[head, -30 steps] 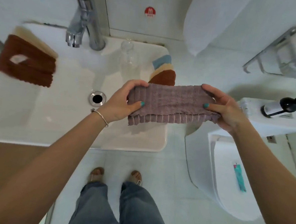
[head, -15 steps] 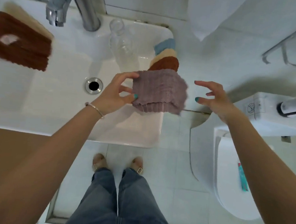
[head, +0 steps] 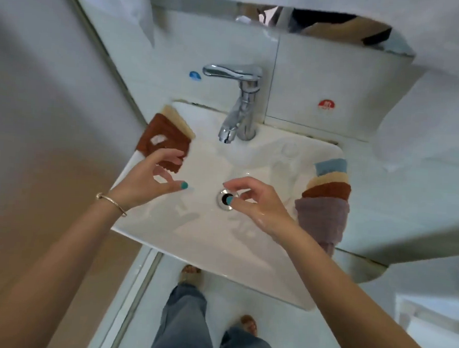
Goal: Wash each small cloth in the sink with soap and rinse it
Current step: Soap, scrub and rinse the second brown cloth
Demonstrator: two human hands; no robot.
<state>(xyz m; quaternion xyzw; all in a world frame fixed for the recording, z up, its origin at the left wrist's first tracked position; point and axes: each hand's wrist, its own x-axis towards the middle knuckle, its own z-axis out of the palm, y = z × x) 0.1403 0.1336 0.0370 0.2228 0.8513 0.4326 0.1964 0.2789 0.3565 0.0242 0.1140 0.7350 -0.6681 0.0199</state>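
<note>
The white sink (head: 244,261) lies below me with its drain (head: 227,199) in the middle. Over its right rim hangs the mauve cloth (head: 321,219), with brown (head: 328,190), beige (head: 329,177) and blue (head: 331,166) cloths lined up behind it. A brown cloth (head: 162,140) lies on a beige one (head: 176,120) on the left rim. My left hand (head: 153,178) hovers over the left rim beside that brown cloth, fingers loosely spread, holding nothing. My right hand (head: 256,202) hovers over the drain, wet, fingers loosely curled and empty.
A chrome tap (head: 238,115) stands at the back of the sink, no water running. A clear glass bottle (head: 284,161) lies in the back right of the basin. White towels hang above. My legs and sandalled feet stand on the tiled floor.
Both hands let go of the mauve cloth, which now hangs over the right rim. My hands moved left over the basin, and my view swung left.
</note>
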